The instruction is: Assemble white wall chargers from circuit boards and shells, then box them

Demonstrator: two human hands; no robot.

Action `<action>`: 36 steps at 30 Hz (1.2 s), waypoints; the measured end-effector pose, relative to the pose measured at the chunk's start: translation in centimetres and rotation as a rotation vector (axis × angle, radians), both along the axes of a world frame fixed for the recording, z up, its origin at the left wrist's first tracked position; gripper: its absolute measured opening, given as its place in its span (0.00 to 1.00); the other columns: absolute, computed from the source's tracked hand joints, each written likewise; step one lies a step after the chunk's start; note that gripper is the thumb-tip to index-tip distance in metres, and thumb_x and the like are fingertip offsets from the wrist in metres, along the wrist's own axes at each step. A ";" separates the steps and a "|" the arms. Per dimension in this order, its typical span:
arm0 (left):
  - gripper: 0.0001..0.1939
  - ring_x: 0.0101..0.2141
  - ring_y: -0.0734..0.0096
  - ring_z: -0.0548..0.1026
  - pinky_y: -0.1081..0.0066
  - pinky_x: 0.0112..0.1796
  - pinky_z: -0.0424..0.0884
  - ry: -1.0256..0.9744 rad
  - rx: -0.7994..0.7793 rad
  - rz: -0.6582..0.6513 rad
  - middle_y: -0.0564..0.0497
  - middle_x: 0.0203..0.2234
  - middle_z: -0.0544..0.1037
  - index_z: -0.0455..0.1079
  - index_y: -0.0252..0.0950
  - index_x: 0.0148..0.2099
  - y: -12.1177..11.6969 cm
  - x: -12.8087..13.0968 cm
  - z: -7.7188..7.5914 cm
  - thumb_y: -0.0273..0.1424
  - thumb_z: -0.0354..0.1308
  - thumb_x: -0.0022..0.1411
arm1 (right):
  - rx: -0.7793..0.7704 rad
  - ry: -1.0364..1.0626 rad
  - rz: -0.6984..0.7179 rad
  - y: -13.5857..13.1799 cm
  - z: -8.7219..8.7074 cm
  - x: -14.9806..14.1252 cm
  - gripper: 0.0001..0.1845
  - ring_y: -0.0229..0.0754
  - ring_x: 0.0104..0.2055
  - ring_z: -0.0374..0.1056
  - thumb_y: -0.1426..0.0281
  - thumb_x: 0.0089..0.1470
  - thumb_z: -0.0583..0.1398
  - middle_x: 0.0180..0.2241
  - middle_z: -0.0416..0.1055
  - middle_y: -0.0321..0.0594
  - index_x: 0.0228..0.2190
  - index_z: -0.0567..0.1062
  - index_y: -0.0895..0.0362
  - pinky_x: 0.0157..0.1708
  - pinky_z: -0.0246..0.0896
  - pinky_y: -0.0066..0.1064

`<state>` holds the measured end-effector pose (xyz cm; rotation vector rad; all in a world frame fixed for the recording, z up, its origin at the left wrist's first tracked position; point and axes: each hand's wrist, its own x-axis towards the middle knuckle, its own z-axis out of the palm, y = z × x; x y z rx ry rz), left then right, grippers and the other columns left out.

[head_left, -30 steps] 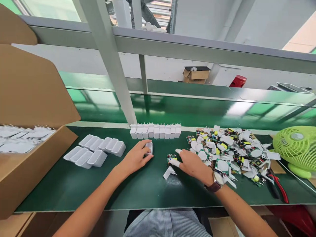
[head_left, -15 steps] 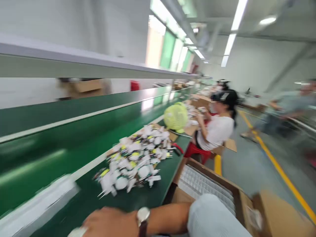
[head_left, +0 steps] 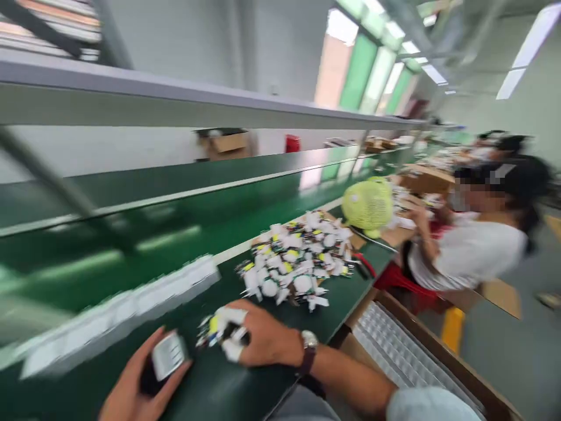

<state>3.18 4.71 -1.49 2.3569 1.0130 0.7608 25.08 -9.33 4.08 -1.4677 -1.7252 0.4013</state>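
My left hand (head_left: pixel 135 380), at the lower left, is closed around a small white square housing (head_left: pixel 168 355) with dark slots in its face. White covers sit on the fingertips of my right hand (head_left: pixel 258 336), which is curled at a small electronic assembly (head_left: pixel 213 328) with a yellow patch and thin wires. Blur hides exactly how the fingers grip it. Just beyond my right hand lies a heap of similar white-and-green assemblies (head_left: pixel 302 257). A row of white boxes (head_left: pixel 127 316) runs along the bench to the left.
A green bench (head_left: pixel 219 386) borders a long green conveyor (head_left: pixel 210 225), under a pale shelf (head_left: pixel 210 99). A yellow-green fan (head_left: pixel 368 206) and a red-handled tool (head_left: pixel 364 266) stand past the heap. At right are a carton of clear trays (head_left: pixel 407 356) and a seated co-worker (head_left: pixel 473 251).
The view has swung left, so the heap and co-worker appear farther right. My left hand has come into view with the white housing. My right hand is now at a small assembly.
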 end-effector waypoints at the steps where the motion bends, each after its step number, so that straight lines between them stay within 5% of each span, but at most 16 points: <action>1: 0.34 0.50 0.53 0.79 0.53 0.51 0.78 0.004 -0.022 0.020 0.46 0.54 0.76 0.57 0.43 0.67 -1.2 -1.6 0.1 0.46 0.61 0.64 | -0.019 0.058 -0.017 -0.5 -0.3 -0.4 0.30 0.42 0.50 0.74 0.73 0.56 0.62 0.53 0.73 0.44 0.59 0.67 0.54 0.51 0.72 0.31; 5: 0.37 0.55 0.55 0.76 0.52 0.57 0.73 -0.051 -0.038 -0.050 0.43 0.57 0.75 0.51 0.42 0.70 -3.4 -3.1 0.9 0.39 0.61 0.65 | 0.065 0.083 0.047 -1.3 -1.4 -1.4 0.34 0.46 0.51 0.73 0.75 0.61 0.58 0.55 0.71 0.48 0.66 0.58 0.52 0.51 0.74 0.38; 11: 0.41 0.59 0.55 0.72 0.51 0.58 0.71 -0.084 0.051 -0.180 0.41 0.59 0.73 0.43 0.45 0.74 -4.3 -2.9 1.6 0.33 0.61 0.67 | 0.238 -0.207 0.115 -1.3 -1.2 -3.2 0.39 0.52 0.56 0.70 0.79 0.62 0.55 0.57 0.69 0.54 0.70 0.48 0.53 0.53 0.72 0.48; 22: 0.44 0.62 0.52 0.67 0.50 0.60 0.67 -0.060 0.074 -0.240 0.42 0.61 0.72 0.36 0.46 0.75 -4.0 -3.2 1.7 0.29 0.60 0.68 | 0.152 -0.443 0.149 -0.2 0.6 -4.4 0.43 0.55 0.42 0.71 0.80 0.61 0.51 0.52 0.72 0.57 0.71 0.38 0.62 0.42 0.74 0.49; 36: 0.46 0.61 0.51 0.67 0.48 0.59 0.67 -0.086 0.066 -0.277 0.40 0.61 0.71 0.34 0.43 0.76 -3.6 -3.6 1.0 0.30 0.60 0.68 | 0.116 -0.462 0.186 0.8 1.0 -4.6 0.46 0.55 0.42 0.70 0.80 0.60 0.52 0.50 0.73 0.57 0.71 0.35 0.63 0.42 0.75 0.49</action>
